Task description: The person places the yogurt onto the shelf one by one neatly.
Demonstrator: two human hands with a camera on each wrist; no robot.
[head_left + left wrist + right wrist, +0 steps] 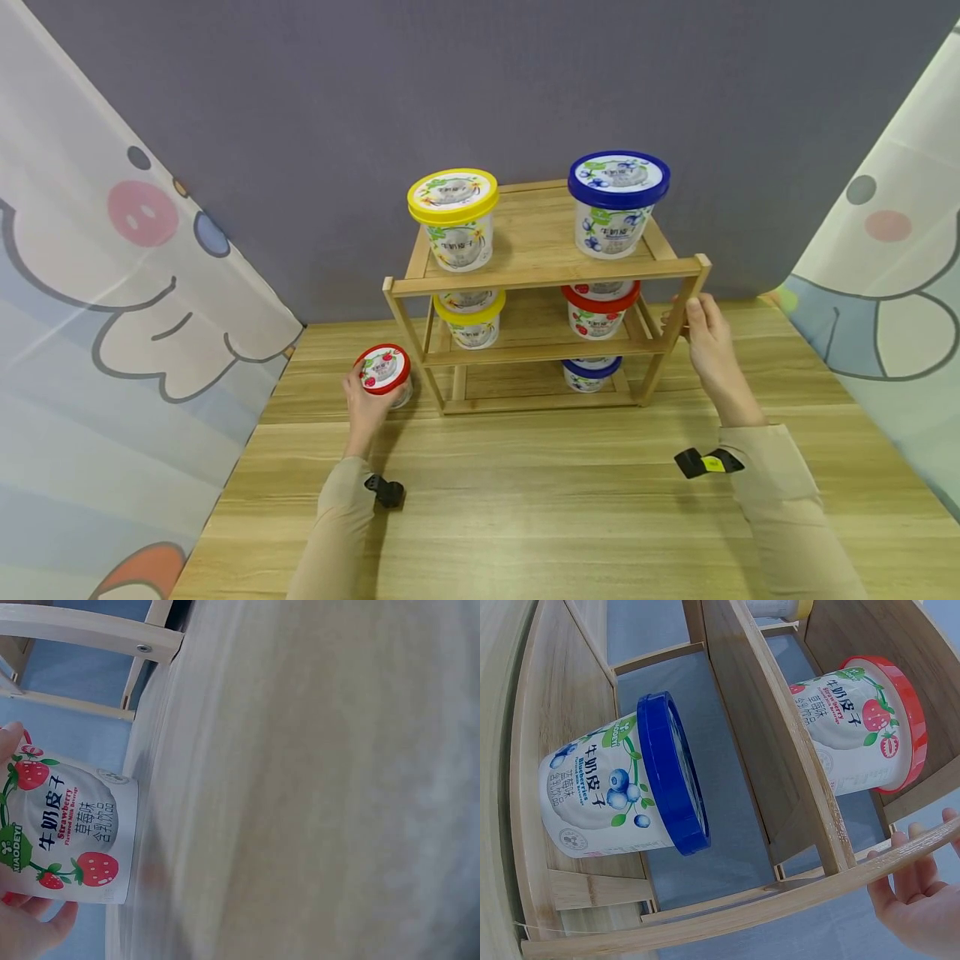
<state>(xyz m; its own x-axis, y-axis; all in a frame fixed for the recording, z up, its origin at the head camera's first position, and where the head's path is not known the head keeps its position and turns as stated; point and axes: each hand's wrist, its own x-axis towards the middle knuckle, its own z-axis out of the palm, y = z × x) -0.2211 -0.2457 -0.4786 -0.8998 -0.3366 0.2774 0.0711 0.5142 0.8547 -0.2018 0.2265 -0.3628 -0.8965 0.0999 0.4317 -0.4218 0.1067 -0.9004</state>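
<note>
At the left of the table, my left hand (365, 407) grips a red-lidded strawberry milk drink tub (384, 371) just outside the shelf. In the left wrist view the strawberry tub (64, 825) is upright with its base at the table, fingers and thumb on opposite sides. My right hand (710, 346) holds the right front post of the wooden shelf (517, 358); in the right wrist view its fingers (907, 877) curl round that post. Near it stand a blue-lidded blueberry tub (615, 787) on the bottom tier and another red-lidded strawberry tub (855, 724) on the middle tier.
A yellow-lidded tub (457, 225) and a blue-lidded tub (618, 208) stand on the top tier. Another yellow-lidded tub (472, 325) sits on the middle tier at left. A grey panel (480, 92) rises behind, with cartoon curtains (97, 275) at both sides.
</note>
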